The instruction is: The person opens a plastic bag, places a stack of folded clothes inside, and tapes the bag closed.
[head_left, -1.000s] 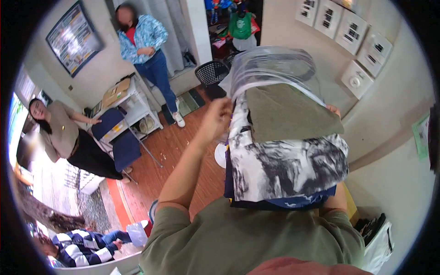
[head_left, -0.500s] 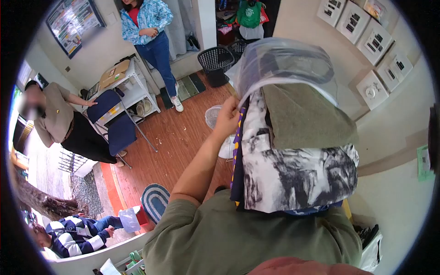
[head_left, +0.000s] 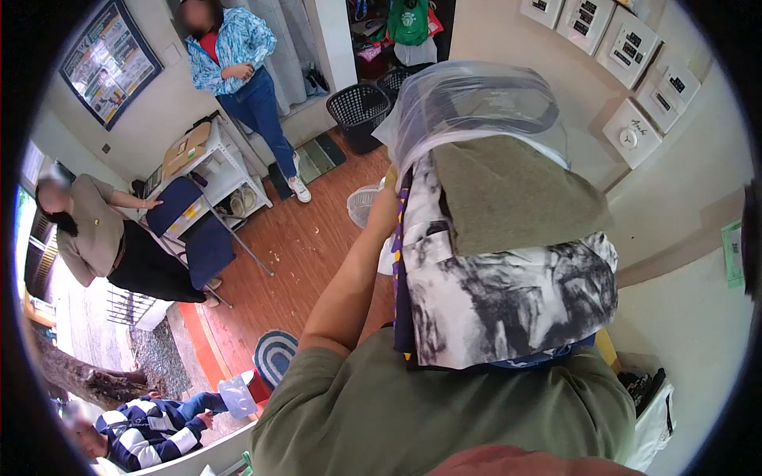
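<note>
- Room: reddish-brown wood-look floor (head_left: 305, 270), pale walls (head_left: 683, 190); two people stand at left, one beside a folding chair (head_left: 210, 250); another person sits at lower left.
- Writing: wall frames (head_left: 627, 49) at upper right carry dark blocks of text, too small to read; framed poster (head_left: 111, 63) at upper left, likewise. Green bag (head_left: 409, 24) bears white print, illegible.
- Clothes stack (head_left: 508, 305): held in front of the wearer's chest; olive garment (head_left: 516, 194) on top, black-and-white patterned one beneath.
- Orientation: long axis runs away from the chest; far end sits inside the clear plastic bag (head_left: 476, 99), its mouth facing the wearer.
- Left hand (head_left: 386, 206): at the stack's left side, near the bag mouth; fingers largely hidden, grip cannot be told.
- Right hand: hidden from view; state cannot be told.
</note>
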The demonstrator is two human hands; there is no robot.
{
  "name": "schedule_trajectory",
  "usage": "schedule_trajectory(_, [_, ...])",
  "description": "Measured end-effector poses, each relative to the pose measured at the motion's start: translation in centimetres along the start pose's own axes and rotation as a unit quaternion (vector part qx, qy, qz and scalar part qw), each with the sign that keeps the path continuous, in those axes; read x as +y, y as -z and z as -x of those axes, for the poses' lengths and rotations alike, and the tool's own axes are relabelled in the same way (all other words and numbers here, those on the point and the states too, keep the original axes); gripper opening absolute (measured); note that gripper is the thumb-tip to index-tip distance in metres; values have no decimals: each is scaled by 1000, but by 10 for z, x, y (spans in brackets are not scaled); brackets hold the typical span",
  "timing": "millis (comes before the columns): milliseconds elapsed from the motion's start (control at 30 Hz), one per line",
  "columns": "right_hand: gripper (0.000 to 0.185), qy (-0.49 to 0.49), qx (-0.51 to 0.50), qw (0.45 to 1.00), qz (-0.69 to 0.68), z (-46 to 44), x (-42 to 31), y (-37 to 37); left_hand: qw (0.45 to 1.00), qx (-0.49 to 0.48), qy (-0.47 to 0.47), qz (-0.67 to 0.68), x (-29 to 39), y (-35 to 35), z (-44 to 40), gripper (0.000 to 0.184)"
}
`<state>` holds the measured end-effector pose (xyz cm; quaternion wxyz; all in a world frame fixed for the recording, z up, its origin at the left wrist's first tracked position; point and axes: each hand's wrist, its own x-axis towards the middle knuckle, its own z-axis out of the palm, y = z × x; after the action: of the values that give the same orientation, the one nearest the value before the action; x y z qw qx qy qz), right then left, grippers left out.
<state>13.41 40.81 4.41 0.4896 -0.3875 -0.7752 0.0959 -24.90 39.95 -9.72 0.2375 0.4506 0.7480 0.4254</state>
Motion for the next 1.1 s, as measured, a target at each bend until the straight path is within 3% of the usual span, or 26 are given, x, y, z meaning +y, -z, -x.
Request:
schedule_trajectory(133, [12, -27, 1, 1000, -12, -6, 6, -1, 981, -116, 1, 158, 30, 27, 56, 45])
schedule_trajectory(233, [11, 0, 6, 1000, 18, 1, 2, 10, 961, -163, -103, 197, -9, 14, 84, 40])
schedule_trajectory(300, [11, 5, 11, 999, 40, 6, 0, 19, 965, -88, -99, 227, -23, 6, 88, 34])
schedule_trajectory(367, [11, -54, 13, 998, 43, -4, 6, 17, 981, 15, -81, 177, -13, 22, 80, 27])
schedule_trajectory(433, [11, -160, -1, 987, 32, -34, 11, 12, 977, 129, -168, 19, 64, 65, 81, 16])
schedule_trajectory(467, [11, -176, -13, 984, -4, -53, 12, 8, 944, 181, -259, -99, 113, 91, 90, 8])
schedule_trajectory(533, [12, -160, -43, 979, -119, -81, 5, 10, 967, 85, -210, 120, 134, 98, 88, 6])
schedule_trajectory(600, [13, -139, -76, 968, -192, -92, -8, 20, 942, -13, -176, 285, 154, 107, 91, 7])
schedule_trajectory(667, [14, -131, -111, 963, -209, -95, -23, 32, 925, -66, -182, 327, 168, 117, 103, 9])
schedule_trajectory(700, [19, -158, -118, 952, -235, -88, -36, 42, 938, -59, -204, 275, 173, 119, 109, 9])
schedule_trajectory(800, [22, -71, -144, 924, -348, -52, -23, 65, 953, -42, -270, 128, 178, 123, 136, 9])
schedule_trajectory(867, [28, -17, -154, 927, -341, -30, -31, 72, 941, -34, -335, 43, 180, 128, 155, 7])
schedule_trajectory(933, [35, 102, -189, 897, -386, -19, -35, 76, 932, -43, -358, 21, 178, 131, 174, 7])
schedule_trajectory(1100, [31, 212, -319, 858, -343, 8, -35, 102, 856, -125, -499, 48, 153, 128, 194, 16])
